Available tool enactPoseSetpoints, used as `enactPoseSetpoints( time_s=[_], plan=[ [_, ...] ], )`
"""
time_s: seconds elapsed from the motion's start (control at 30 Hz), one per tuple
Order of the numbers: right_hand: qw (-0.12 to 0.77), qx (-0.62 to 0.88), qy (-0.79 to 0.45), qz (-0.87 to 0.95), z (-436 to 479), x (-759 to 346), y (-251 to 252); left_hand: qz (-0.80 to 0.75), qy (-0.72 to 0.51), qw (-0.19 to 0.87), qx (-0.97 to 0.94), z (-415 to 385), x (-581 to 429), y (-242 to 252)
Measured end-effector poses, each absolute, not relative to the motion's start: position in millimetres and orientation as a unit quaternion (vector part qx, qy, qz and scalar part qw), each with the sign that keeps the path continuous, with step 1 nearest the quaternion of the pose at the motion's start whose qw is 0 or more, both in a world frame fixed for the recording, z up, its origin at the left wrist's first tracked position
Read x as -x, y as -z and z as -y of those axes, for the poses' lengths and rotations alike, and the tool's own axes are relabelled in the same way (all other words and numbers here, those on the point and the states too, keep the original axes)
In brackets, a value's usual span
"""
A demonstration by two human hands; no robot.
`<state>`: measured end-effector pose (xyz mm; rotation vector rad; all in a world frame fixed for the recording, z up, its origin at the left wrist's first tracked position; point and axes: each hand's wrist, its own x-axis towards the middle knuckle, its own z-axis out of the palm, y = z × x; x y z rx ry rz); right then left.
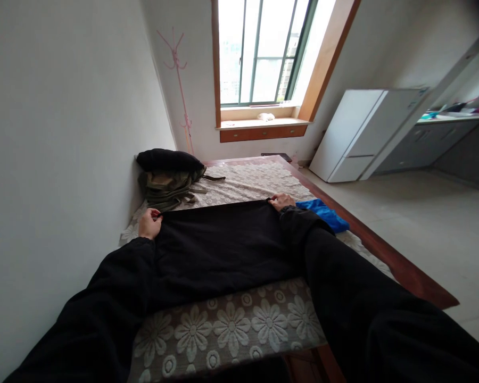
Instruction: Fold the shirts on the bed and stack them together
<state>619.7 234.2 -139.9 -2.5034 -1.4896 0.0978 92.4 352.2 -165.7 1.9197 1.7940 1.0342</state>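
A black cloth (219,244), perhaps a folded garment, is stretched between my two hands above the table. Its far left corner is pinched by my left hand (150,223), thumb and fingers closed. At the far right corner my right hand (281,202) grips the same edge. The cloth's upper edge is pulled nearly straight, and its lower edge hangs over or rests on the flowered lace tablecloth (231,324); I cannot tell which. Just beyond my right hand lies a crumpled blue cloth (323,214), partly hidden by my sleeve.
A dark green backpack (163,186) with a black bundle (167,159) on top sits at the table's far left, against the wall. The wooden table edge (383,255) runs along the right. Farther back stand a pink coat rack (179,80) and a white fridge (363,133).
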Motion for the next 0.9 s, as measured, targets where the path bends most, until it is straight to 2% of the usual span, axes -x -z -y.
enactPoseSetpoints(
  time_s=[0.23, 0.37, 0.5, 0.6, 0.7, 0.9],
  plan=[
    [0.164, 0.834, 0.004, 0.526, -205.6, -604.5, 137.0, -0.603, -0.301, 0.086, -0.734, -334.1, -113.0, 156.6],
    [0.174, 0.749, 0.007, 0.640, -159.9, -563.4, 142.5, -0.491, -0.218, 0.041, -0.843, -276.6, -130.7, 143.5],
    [0.132, 0.642, 0.033, 0.754, -116.1, -516.1, 166.7, -0.447, -0.115, -0.008, -0.887, -199.9, -150.0, 152.9],
    [0.074, 0.695, 0.037, 0.714, -98.2, -501.9, 189.3, -0.487, -0.066, -0.007, -0.871, -161.0, -152.0, 170.5],
    [0.035, 0.760, 0.016, 0.649, -85.7, -510.4, 207.4, -0.494, -0.067, -0.005, -0.867, -144.5, -138.7, 184.7],
    [0.057, 0.778, 0.050, 0.624, -55.9, -535.4, 222.5, -0.478, -0.099, 0.053, -0.871, -140.8, -121.6, 177.4]
  ],
)
